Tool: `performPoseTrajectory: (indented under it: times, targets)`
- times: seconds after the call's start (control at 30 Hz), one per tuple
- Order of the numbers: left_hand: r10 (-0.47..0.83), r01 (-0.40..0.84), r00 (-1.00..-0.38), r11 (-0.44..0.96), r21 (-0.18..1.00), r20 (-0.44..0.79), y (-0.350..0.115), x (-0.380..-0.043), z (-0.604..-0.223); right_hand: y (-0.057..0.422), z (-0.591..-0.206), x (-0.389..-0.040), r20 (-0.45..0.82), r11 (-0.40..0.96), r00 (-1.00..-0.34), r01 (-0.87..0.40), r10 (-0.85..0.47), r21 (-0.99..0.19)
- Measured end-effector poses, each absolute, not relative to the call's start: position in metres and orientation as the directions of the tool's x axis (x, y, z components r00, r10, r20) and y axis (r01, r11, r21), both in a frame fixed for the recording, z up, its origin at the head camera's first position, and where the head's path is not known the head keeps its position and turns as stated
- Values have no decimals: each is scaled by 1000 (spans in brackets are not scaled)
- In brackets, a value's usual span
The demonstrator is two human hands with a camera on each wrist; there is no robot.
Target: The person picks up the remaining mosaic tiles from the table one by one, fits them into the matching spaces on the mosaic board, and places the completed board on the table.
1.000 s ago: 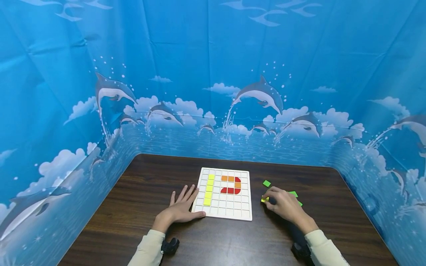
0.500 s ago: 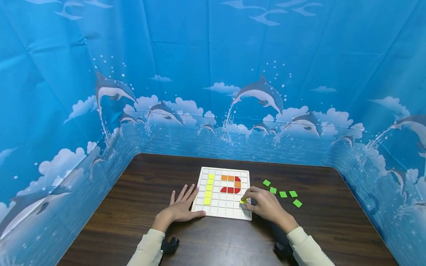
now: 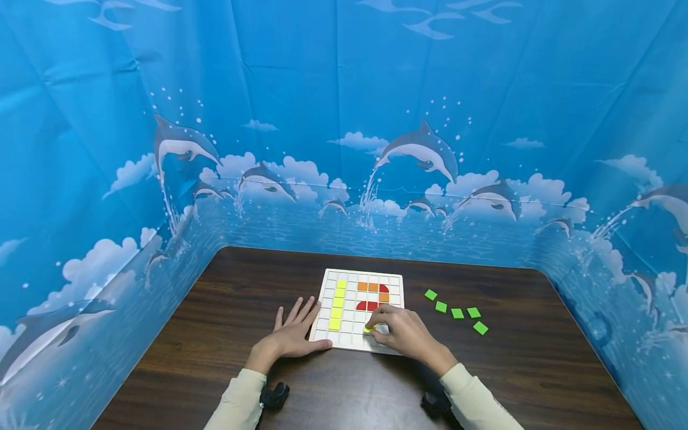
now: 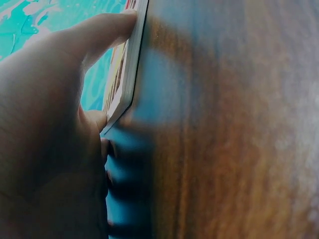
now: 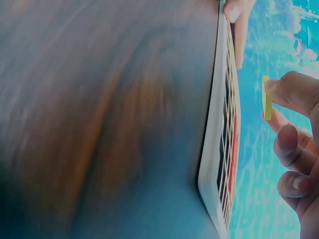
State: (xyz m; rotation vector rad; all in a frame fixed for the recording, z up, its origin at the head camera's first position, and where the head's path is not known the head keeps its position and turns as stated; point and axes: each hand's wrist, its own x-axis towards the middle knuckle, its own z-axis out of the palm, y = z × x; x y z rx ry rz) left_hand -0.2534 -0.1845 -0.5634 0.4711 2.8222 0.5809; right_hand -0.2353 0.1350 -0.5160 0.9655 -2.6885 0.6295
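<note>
A white gridded board (image 3: 352,343) lies on the table. Its left part carries a column of yellow square tiles (image 3: 335,313); orange tiles (image 3: 368,286) and red tiles (image 3: 362,306) form a curved shape further right. My left hand (image 3: 292,335) rests at the board's left edge with fingers spread, its thumb (image 4: 119,27) on the near edge. Between thumb and fingertips my right hand (image 3: 405,333) pinches a yellow square tile (image 5: 267,98), held over the board just below the red tiles. In the right wrist view that tile shows edge-on, above the board surface. The right hand covers the board's right side partly.
Several green square tiles (image 3: 457,313) lie loose on the dark wooden table (image 3: 516,358), right of the board. A blue curtain (image 3: 344,233) printed with dolphins encloses the table's back and sides.
My right hand has carried the yellow tile leftward from the table on the right to over the board, uncovering the green tiles. The left hand has stayed in place.
</note>
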Motion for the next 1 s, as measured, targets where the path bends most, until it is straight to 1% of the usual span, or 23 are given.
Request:
performPoseTrajectory:
  times: [0.1, 0.33, 0.47, 0.53, 0.7, 0.77, 0.87, 1.0]
  targets:
    - [341, 258, -927, 883, 391, -157, -184, -255, -564, 126, -515, -235, 325, 673, -750, -661, -576, -332]
    - [348, 262, -926, 871, 416, -144, -184, -252, -563, 102, -518, -238, 317, 635, -723, -691, -614, -344]
    - [342, 260, -929, 874, 410, -142, -183, -251, -563, 89, -521, -238, 319, 635, -713, -701, -624, -324]
    - [349, 260, -926, 867, 425, -144, -183, -249, -559, 83, -522, -238, 319, 632, -708, -706, -630, -319]
    - [361, 257, -918, 857, 446, -165, -180, -242, -541, 71, -523, -238, 320, 627, -689, -724, -650, -287]
    - [356, 248, -916, 864, 437, -183, -179, -240, -535, 68, -524, -238, 317, 628, -684, -729, -657, -270]
    - [351, 238, -915, 867, 437, -199, -177, -238, -527, 64, -524, -238, 301, 639, -685, -728, -664, -249]
    - [356, 237, -914, 858, 455, -195, -178, -239, -531, 61, -525, -239, 265, 657, -696, -718, -667, -231]
